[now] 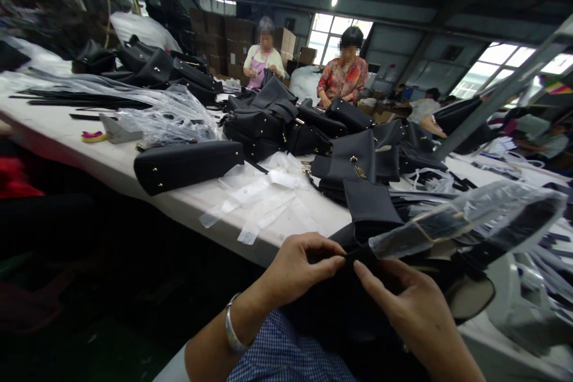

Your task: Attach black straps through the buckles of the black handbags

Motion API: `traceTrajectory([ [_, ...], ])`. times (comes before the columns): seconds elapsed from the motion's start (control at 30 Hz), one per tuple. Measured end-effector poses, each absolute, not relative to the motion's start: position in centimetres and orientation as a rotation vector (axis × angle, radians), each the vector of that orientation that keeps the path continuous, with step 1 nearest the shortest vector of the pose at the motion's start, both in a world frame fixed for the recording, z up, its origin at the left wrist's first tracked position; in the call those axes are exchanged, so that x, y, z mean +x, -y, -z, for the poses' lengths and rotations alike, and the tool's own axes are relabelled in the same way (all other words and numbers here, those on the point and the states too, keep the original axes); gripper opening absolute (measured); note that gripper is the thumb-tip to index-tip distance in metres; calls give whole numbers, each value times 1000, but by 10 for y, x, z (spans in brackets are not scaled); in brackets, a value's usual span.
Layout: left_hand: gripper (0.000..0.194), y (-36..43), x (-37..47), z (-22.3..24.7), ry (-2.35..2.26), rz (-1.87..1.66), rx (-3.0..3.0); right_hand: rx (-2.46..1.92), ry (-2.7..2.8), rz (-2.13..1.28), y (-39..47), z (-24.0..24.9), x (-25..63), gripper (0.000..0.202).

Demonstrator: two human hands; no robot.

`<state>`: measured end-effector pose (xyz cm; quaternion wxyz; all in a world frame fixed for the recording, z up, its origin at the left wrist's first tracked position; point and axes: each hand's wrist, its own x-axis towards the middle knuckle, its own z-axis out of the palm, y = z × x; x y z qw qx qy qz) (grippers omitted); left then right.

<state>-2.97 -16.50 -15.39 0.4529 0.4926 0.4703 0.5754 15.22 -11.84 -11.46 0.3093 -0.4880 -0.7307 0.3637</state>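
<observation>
Close to the table's near edge, my left hand (299,265) pinches the edge of a black handbag (363,255) between thumb and fingertips. My right hand (409,292) grips the same bag a little to the right, thumb on top and fingers behind. From there a handle in clear plastic wrap (447,224) arches up to the right. Most of the held bag is lost in shadow below my hands. Just beyond my fingers stands a black bag flap (371,200), and behind it a black handbag with gold hardware (351,155).
Several black handbags (264,110) are heaped along the white table (174,206). One bag (190,164) lies at the near edge, beside loose translucent strips (268,191). Plastic-wrapped straps (170,113) lie to the left. Two people (344,71) work across the table. A slanted metal post (496,95) rises at right.
</observation>
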Motion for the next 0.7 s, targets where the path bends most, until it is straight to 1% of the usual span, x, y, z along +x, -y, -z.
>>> traceTrajectory([
  [0.13,22,161,-22,159,-1040,-1503,1047,-1305,1967,-877,118,115,152,33],
  [0.2,21,160,-19,160,-1026,-1515,1012,-1314,1982,-865,118,117,152,34],
  [0.33,20,162,-16,160,-1043,-1501,963,-1298,2046,-788,118,121,153,35],
  [0.5,21,162,-15,161,-1072,-1483,934,-1242,2172,-667,115,124,156,30],
  [0.7,14,162,-13,157,-1166,-1457,1011,-1154,2221,-532,117,123,157,23],
])
